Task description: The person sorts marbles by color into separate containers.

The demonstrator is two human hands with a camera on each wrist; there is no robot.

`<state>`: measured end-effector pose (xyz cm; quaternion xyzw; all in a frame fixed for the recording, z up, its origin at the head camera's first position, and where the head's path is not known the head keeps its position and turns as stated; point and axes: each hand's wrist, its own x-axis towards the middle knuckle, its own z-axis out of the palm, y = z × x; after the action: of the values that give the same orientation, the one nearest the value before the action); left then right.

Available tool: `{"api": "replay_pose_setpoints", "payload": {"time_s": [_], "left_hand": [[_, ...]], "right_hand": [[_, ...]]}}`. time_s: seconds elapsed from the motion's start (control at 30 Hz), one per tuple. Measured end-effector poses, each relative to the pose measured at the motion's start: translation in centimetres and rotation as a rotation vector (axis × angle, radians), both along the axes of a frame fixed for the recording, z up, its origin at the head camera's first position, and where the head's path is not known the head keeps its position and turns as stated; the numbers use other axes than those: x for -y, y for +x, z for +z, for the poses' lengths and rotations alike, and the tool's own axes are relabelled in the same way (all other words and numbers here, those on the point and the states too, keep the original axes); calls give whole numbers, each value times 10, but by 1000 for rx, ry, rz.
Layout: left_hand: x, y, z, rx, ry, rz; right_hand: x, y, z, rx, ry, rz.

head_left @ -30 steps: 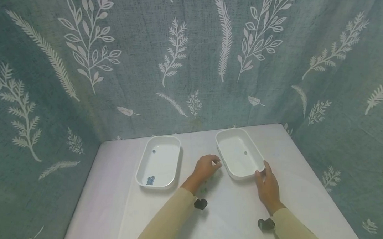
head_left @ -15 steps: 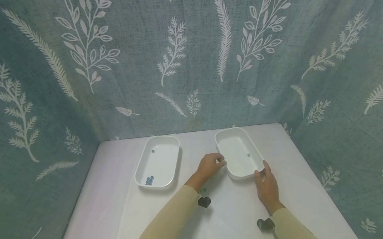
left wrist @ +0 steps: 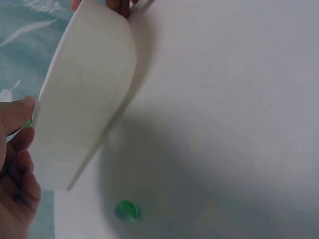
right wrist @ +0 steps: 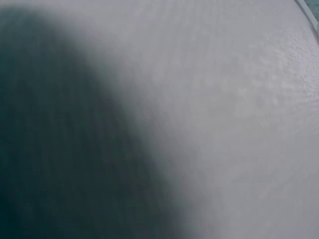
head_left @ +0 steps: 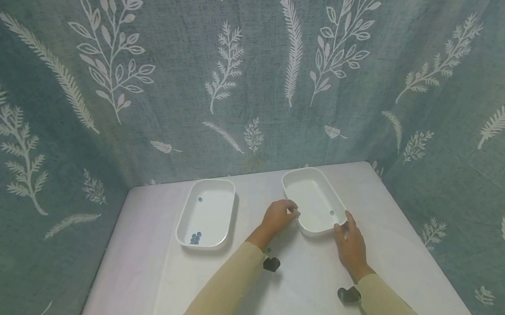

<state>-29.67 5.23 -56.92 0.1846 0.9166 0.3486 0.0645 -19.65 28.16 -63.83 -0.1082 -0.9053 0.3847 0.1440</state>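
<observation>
My left hand (head_left: 279, 216) is at the left wall of the right white tray (head_left: 309, 192), over its rim. Between its thumb and index finger it pinches a green marble (left wrist: 29, 122), mostly hidden by the fingers. My right hand (head_left: 352, 249) holds the tray's near right corner, thumb and fingers spread around it. One marble (head_left: 332, 212) lies on the tray floor near that corner. Another green marble (left wrist: 126, 211) sits on the table beneath my left wrist. The right wrist view is blurred and shows only a pale surface and a dark shape.
A second white tray (head_left: 210, 211) stands to the left, with several blue marbles (head_left: 195, 238) at its near end and one blue marble (head_left: 200, 199) farther back. A white cloth covers the table (head_left: 156, 270). Patterned green curtains (head_left: 249, 82) rise behind and on both sides.
My left hand has moved right, from beside the right tray to its rim. The marble inside that tray has rolled toward the near right corner. My right hand stays at the corner.
</observation>
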Motion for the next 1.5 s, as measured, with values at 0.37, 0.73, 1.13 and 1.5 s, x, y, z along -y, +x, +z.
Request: {"api": "replay_pose_setpoints", "payload": {"time_s": [0.37, 0.73, 1.13, 1.5], "left_hand": [[-4, 3, -4, 27, 30, -7], [-4, 7, -9, -1, 12, -21], [-5, 12, -10, 39, 28, -72], [-5, 18, -14, 44, 29, -135]], "right_hand": [[1, -1, -2, -22, 3, -4], [4, 0, -1, -17, 4, -6], [1, -1, -1, -11, 11, -7], [2, 1, 1, -8, 11, -5]]}}
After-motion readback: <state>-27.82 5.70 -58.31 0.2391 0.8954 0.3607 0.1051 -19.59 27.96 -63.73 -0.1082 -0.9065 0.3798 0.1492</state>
